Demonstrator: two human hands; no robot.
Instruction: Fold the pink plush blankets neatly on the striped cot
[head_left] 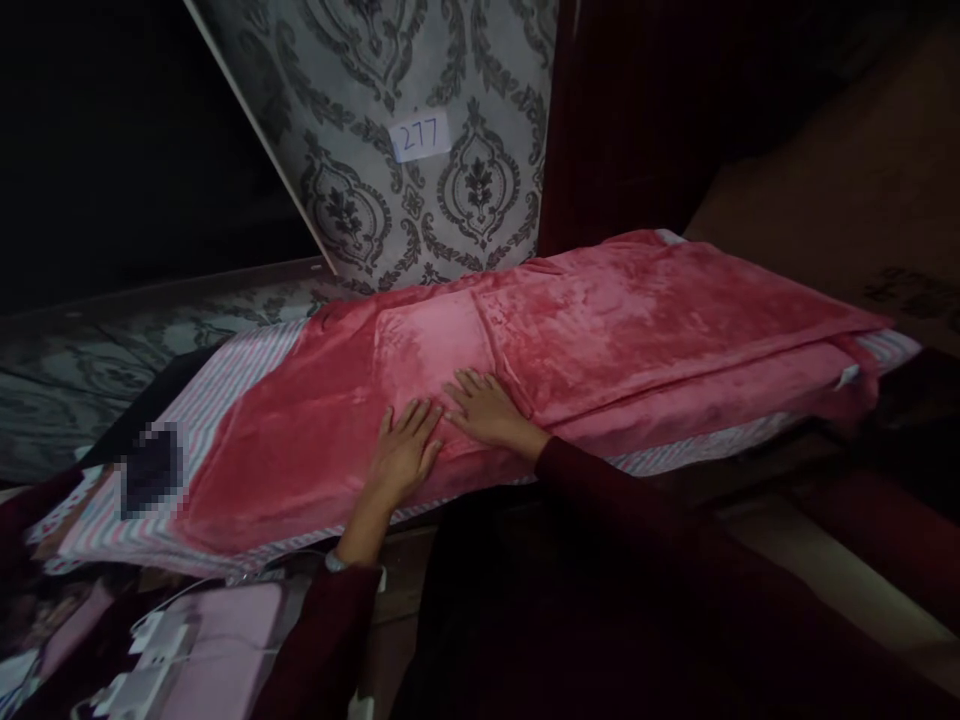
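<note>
A pink fleece blanket lies folded over a long mattress, with a striped sheet showing at its left end and along its front edge. My left hand rests flat on the blanket's front part, fingers spread. Just beside it, my right hand also presses palm down on the fleece, near a fold. Neither hand grips anything. Dark red sleeves cover both forearms.
A grey damask-patterned panel with a paper label reading 277 leans behind the mattress. A dark red curtain hangs to its right. White plugs and a cable lie at the lower left.
</note>
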